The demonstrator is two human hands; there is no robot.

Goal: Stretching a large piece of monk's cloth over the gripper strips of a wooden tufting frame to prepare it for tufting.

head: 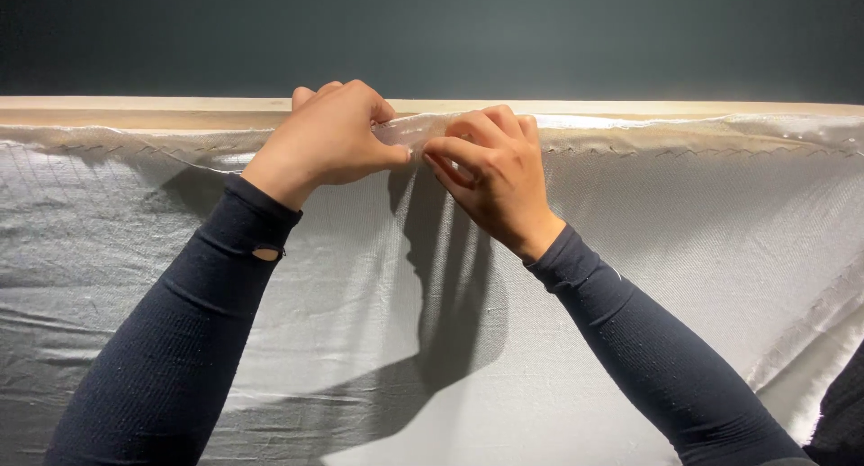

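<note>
Both hands pinch the top edge of a pale woven cloth [630, 277] where it meets a light wooden bar [135, 106]. Left hand [328, 140]: grip clenched on the cloth edge, thumb pointing right, fingers curled over the top so that only the knuckles show. Right hand [490, 173]: grip also closed on the same edge, forefinger and thumb pressed together just right of the left thumb, remaining fingers bent above. The two grips touch or nearly touch; a small raised fold of cloth sits between them.

Cloth position: it hangs or lies spread below the bar, filling most of the view, and its upper edge runs along the bar from left to right. The pinched spot is near the middle of that edge, directly under the fingertips of both hands. A zigzag stitch line follows the edge on either side of the hands. Creases fan downward from the pinched point; hand shadows fall on the cloth below.

Both forearms wear dark fitted sleeves [198, 340]; the left one has a small hole near the wrist. Behind the bar is a dark green wall [450, 34]. Whether the bar belongs to a worktop or a frame cannot be told.
</note>
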